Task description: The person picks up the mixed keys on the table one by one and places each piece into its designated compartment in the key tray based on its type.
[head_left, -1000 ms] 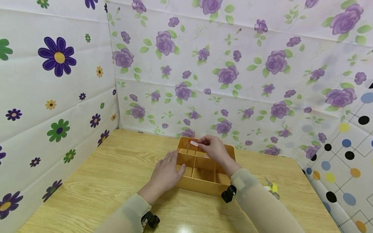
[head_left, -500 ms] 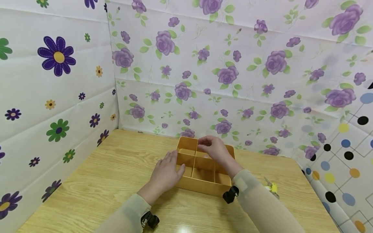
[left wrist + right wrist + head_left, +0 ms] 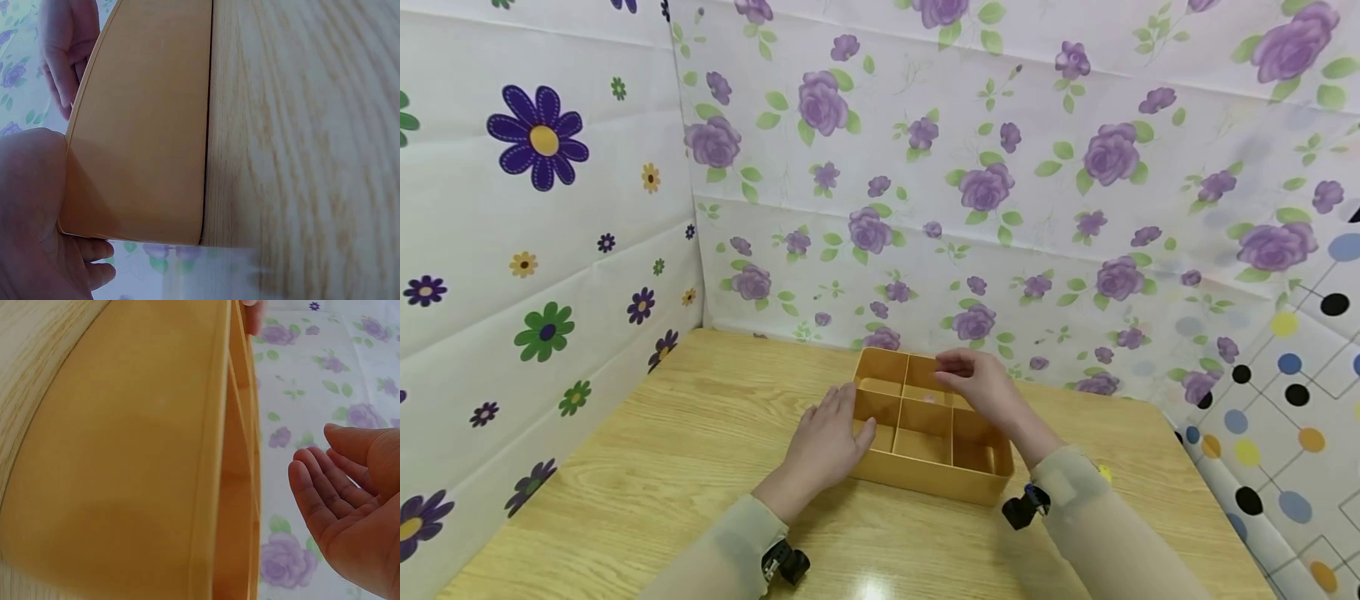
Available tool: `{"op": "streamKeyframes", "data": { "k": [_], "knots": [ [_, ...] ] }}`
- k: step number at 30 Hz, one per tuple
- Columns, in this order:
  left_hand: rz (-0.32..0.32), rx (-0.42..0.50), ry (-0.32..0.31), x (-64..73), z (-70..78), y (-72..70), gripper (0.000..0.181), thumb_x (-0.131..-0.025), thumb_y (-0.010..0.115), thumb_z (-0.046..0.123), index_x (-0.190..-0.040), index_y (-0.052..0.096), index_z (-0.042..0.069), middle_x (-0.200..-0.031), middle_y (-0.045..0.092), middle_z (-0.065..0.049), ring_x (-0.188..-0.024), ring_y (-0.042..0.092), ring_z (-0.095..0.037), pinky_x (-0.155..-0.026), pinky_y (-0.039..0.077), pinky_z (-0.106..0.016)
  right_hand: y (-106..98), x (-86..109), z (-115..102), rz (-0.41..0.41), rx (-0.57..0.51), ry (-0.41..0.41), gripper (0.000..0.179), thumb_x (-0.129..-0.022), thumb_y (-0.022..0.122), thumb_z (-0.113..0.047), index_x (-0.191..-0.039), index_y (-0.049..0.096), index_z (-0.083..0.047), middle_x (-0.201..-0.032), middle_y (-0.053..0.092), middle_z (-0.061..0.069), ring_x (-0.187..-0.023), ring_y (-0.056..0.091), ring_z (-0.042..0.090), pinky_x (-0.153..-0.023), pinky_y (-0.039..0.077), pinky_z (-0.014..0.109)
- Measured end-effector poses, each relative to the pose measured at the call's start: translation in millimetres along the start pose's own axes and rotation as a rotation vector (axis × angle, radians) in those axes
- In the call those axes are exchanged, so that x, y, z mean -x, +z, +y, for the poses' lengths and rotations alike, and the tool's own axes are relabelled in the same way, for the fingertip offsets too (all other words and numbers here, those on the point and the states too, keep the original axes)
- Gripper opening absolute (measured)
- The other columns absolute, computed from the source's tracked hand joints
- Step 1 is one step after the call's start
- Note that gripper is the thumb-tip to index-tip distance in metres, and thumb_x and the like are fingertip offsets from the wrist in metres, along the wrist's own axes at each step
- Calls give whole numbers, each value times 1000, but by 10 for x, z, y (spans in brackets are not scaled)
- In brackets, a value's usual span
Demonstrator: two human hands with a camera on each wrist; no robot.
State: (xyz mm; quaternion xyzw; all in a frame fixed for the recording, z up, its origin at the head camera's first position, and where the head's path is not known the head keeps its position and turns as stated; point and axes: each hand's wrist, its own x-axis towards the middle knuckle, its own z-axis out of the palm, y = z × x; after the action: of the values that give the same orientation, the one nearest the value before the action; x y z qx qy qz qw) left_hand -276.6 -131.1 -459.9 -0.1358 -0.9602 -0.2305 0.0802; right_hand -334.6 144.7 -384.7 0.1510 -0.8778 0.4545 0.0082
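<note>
The left hand [image 3: 823, 446] touches the orange box [image 3: 932, 479], the right hand [image 3: 988, 390] holds nothing

The box stands upright on the wooden table [image 3: 715, 433], and the left fingers lie nearly straight along its left wall, touching but not gripping. The right fingers and thumb are apart above the back compartments, with nothing between them. In one back compartment there is a pinkish thing [image 3: 929, 399], too small to identify. I judge the box could slide or turn if the right wrist catches its rim, because only the left side has support. The right sleeve [image 3: 1105, 517] partly covers a yellow thing [image 3: 1105, 473], so a low forearm could push it
</note>
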Motion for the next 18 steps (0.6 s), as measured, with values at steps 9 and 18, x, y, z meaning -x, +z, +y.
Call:
{"op": "streamKeyframes", "data": {
  "k": [9, 18],
  "knots": [
    [0, -14, 5, -5, -11, 13, 82, -116, 44, 53, -172, 28, -5, -176, 34, -22, -164, 28, -42, -129, 28, -66, -315, 239, 100, 30, 51, 4, 38, -109, 75, -22, -144, 71, -8, -127, 77, 10, -119, 73, 35, -97, 63, 43],
    [-5, -10, 3, -3, 0, -3, 82, -116, 45, 52, -172, 28, -5, -176, 34, -21, -165, 27, -41, -129, 27, -66, -579, 476, 213, 51, 89, -7, 43, -109, 74, -25, -147, 68, -6, -131, 75, 13, -117, 74, 29, -103, 61, 48]
  ]
}}
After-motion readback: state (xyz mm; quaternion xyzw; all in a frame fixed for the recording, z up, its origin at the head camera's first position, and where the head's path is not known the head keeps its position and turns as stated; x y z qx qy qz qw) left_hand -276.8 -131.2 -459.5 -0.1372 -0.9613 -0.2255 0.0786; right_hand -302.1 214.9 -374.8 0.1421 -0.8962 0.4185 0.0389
